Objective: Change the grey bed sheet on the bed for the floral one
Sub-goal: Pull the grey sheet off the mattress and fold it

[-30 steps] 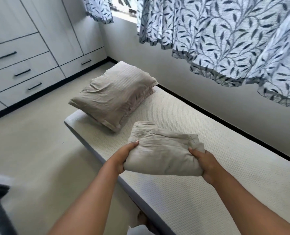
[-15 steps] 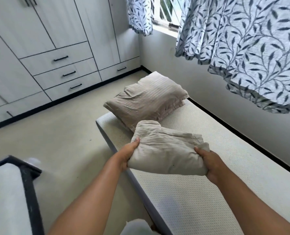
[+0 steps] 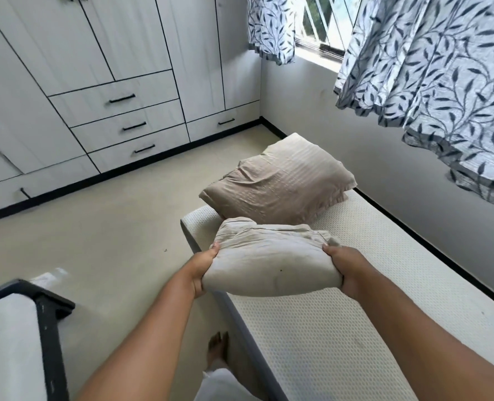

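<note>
We hold the folded grey sheet [image 3: 272,264] by both ends, left hand [image 3: 202,270] and right hand [image 3: 344,267] with fingers clamped round the cloth so the folds do not spill. It hangs above the bare mattress [image 3: 341,342], near the pillow [image 3: 280,186]; no floral sheet shows.

Fingers of left hand [image 3: 202,270] and right hand [image 3: 347,270] hidden beneath folded grey-beige cloth bundle [image 3: 272,264]; only thumbs show. Bundle covers near edge of tan striped pillow [image 3: 280,183]. White textured mattress [image 3: 341,328] cut off right and bottom. Black-framed white object [image 3: 46,314] cropped lower left, unidentifiable. Dark floor speck [image 3: 165,250] too small to tell.
</note>
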`<state>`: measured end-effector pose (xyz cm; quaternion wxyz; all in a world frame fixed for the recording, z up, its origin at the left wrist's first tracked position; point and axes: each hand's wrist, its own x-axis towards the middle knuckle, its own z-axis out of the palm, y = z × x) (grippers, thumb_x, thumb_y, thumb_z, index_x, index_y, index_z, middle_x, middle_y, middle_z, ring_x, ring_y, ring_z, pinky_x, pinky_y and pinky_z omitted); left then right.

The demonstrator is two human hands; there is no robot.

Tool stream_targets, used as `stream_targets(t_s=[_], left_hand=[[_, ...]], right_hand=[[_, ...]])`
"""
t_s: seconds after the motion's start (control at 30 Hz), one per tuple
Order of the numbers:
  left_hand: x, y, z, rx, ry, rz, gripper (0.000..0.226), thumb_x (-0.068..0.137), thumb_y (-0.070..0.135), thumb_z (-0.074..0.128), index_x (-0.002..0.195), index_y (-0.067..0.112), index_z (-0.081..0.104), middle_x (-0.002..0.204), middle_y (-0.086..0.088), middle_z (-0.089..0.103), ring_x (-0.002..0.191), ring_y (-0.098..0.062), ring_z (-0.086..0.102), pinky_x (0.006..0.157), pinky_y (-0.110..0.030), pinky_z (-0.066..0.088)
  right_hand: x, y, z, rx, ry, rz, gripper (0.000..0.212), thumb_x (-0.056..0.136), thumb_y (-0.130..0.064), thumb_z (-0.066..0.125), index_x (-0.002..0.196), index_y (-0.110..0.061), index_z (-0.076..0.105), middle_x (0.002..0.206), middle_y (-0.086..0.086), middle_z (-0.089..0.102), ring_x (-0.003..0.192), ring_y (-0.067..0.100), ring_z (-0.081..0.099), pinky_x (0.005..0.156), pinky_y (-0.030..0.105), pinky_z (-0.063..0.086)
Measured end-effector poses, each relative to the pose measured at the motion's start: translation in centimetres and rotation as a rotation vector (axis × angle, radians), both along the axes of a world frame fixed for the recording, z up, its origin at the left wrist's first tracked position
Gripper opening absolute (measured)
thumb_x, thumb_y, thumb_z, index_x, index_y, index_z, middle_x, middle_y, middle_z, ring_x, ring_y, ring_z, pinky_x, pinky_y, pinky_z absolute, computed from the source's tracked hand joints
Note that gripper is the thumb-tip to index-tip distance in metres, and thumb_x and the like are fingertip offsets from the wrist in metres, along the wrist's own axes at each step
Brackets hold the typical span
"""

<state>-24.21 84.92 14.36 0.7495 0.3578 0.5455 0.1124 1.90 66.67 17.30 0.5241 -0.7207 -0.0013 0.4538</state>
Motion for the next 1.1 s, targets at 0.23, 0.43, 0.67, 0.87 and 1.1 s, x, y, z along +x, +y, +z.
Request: stream_targets(t_s=[0.23, 0.43, 0.67, 0.87, 1.1], left_hand=[[-0.8, 14.7, -0.9, -0.16, -0.001, -0.004, 0.042, 0.103, 0.046, 0.05, 0.121, 0.012, 0.066, 0.096, -0.01, 0.078, 0.073, -0.026, 0.075, 0.07, -0.042, 0.06], [-0.7, 23.2, 0.2, -0.25, -0.112, -0.082, 0.063, 0.079, 0.063, 0.073, 0.125, 0.019, 0.071, 0.126, -0.009, 0.07, 0.124, -0.031, 0.062, 0.112, -0.054, 0.041], [-0.2, 27.5, 2.1, -0.135, -0.143, -0.1, 0.049, 0.081, 0.046, 0.078, 0.119, 0.015, 0.075, 0.121, -0.013, 0.072, 0.102, -0.03, 0.071, 0.105, -0.052, 0.048], [-3.7, 30.8, 3.6, -0.01, -0.183, -0.03, 0.042, 0.089, 0.03, 0.072, 0.128, 0.012, 0.067, 0.123, -0.016, 0.071, 0.112, -0.033, 0.069, 0.093, -0.046, 0.057], [-8.0, 40.5, 2.1, 0.029, -0.179, 0.057, 0.046, 0.088, 0.026, 0.074, 0.13, 0.01, 0.066, 0.123, -0.02, 0.069, 0.113, -0.038, 0.067, 0.102, -0.056, 0.05]], right_hand=[[-0.4, 14.6, -1.3, -0.061, 0.068, -0.056, 0.035, 0.091, -0.02, 0.071, 0.126, -0.017, 0.066, 0.117, 0.006, 0.072, 0.1, 0.029, 0.072, 0.071, 0.04, 0.059], [-0.3, 23.3, -0.1, -0.052, 0.149, -0.094, 0.014, 0.1, -0.023, 0.059, 0.113, -0.019, 0.065, 0.103, 0.005, 0.072, 0.08, 0.023, 0.068, 0.059, 0.032, 0.053], [0.8, 28.8, 1.2, 0.055, 0.158, 0.007, 0.035, 0.095, -0.036, 0.068, 0.123, -0.017, 0.066, 0.11, 0.012, 0.076, 0.097, 0.031, 0.073, 0.077, 0.042, 0.06], [-1.6, 32.9, 0.5, 0.186, 0.205, 0.231, 0.039, 0.095, -0.038, 0.068, 0.127, -0.016, 0.067, 0.117, 0.016, 0.074, 0.111, 0.039, 0.069, 0.099, 0.06, 0.052], [-5.5, 43.8, 0.0, 0.211, 0.138, 0.28, 0.041, 0.091, -0.027, 0.072, 0.126, -0.01, 0.064, 0.112, 0.02, 0.074, 0.098, 0.039, 0.072, 0.083, 0.053, 0.06]])
